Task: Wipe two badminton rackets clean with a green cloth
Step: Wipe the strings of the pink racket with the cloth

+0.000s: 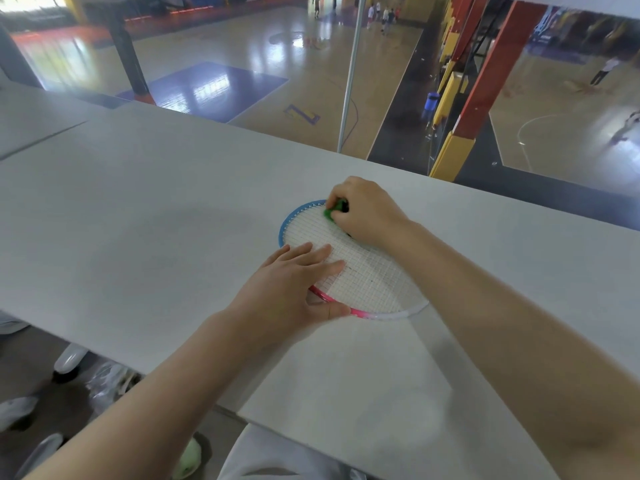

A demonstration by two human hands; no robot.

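Observation:
One badminton racket [367,282] lies flat on the grey table [156,209], its frame blue at the far end, pink and white at the near end, with white strings. My right hand [367,213] grips a bunched green cloth [334,208] against the far blue rim and the strings there. My left hand [294,282] lies flat with straight fingers on the strings, thumb beside the pink rim, holding the head down. The handle is hidden under my right forearm. A second racket is not in view.
The table's far edge [450,181] borders a glass pane over a sports hall below. Its near edge [138,370] runs above my lap, with white shoes [69,362] and bags on the floor at lower left.

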